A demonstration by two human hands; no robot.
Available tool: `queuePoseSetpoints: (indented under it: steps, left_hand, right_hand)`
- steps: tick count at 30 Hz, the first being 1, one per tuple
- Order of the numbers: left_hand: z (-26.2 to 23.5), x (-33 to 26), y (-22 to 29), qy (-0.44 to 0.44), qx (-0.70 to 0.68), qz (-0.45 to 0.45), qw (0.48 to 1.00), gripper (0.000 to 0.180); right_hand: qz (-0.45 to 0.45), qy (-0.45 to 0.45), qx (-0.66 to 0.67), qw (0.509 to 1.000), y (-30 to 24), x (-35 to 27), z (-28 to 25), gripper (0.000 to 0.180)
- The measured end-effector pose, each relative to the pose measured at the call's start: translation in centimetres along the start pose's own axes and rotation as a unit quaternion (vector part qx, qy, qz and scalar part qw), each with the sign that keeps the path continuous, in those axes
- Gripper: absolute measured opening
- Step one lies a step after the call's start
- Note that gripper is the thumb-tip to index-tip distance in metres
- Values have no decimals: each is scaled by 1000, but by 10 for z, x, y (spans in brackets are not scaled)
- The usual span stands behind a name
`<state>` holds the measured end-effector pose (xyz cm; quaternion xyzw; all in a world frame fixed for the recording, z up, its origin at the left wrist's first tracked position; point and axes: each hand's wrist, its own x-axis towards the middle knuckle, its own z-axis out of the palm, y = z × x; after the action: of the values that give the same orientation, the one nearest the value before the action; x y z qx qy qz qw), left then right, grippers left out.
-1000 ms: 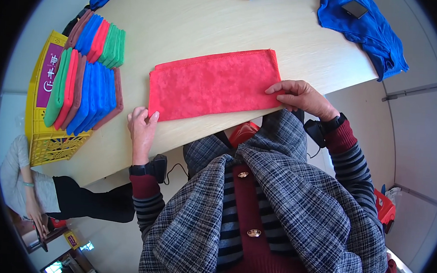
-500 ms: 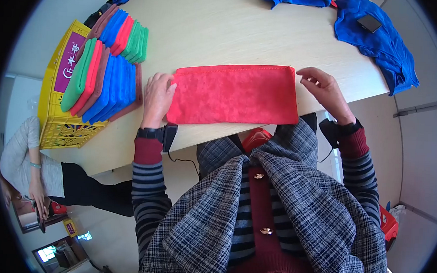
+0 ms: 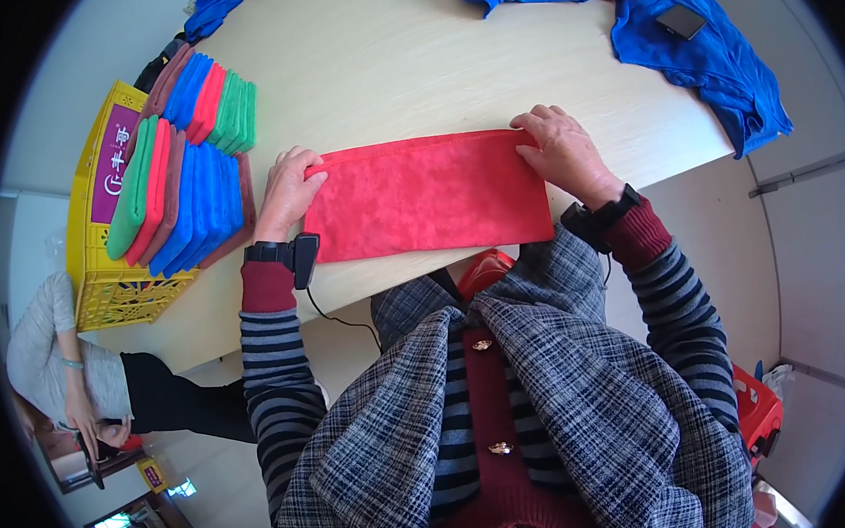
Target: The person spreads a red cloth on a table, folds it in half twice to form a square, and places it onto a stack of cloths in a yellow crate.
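A folded red towel (image 3: 430, 202) lies in front of me at the table's near edge, its long side running left to right and its lower right part reaching over the edge. At its far left corner, my left hand (image 3: 288, 195) is closed on the fabric, thumb on top. My right hand (image 3: 569, 159) pinches the far right corner between thumb and fingers. The fingertips under the cloth are partly hidden.
At left, a yellow crate (image 3: 134, 301) stands by rows of folded green, red, brown and blue towels (image 3: 201, 200). Blue cloth (image 3: 728, 79) lies at the far right with a dark flat device (image 3: 681, 21) on it. A person (image 3: 64, 360) sits beyond the crate.
My right hand has come in from beside the towel and taken its far right corner. My left hand has closed on the far left corner. The view has shifted slightly.
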<state>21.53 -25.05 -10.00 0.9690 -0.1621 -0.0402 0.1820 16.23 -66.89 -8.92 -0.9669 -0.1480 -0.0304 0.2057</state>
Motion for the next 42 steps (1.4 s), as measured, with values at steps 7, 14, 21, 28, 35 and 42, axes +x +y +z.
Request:
queuePoseSetpoints:
  steps: [7,14,21,28,35,42]
  left_hand:
    - [13,4,-8,55,-80,94,991,15]
    - [12,10,-12,8,-80,68,994,14]
    - [2,4,-11,-11,-134,1,991,18]
    - [2,-4,-19,-5,-165,-21,986,25]
    - [8,-6,-22,3,-155,-31,987,27]
    - [9,-14,4,41,-72,-54,995,22]
  right_hand:
    - [-19,1,-18,1000,-4,0,-1,16]
    - [-28,65,-22,997,-7,-2,-1,4]
    - [20,68,50,996,-8,-7,1,5]
    - [42,79,55,994,1,-5,13,4]
    - [32,77,34,996,5,-2,19,4]
    - [40,58,-58,996,-3,-5,9,13]
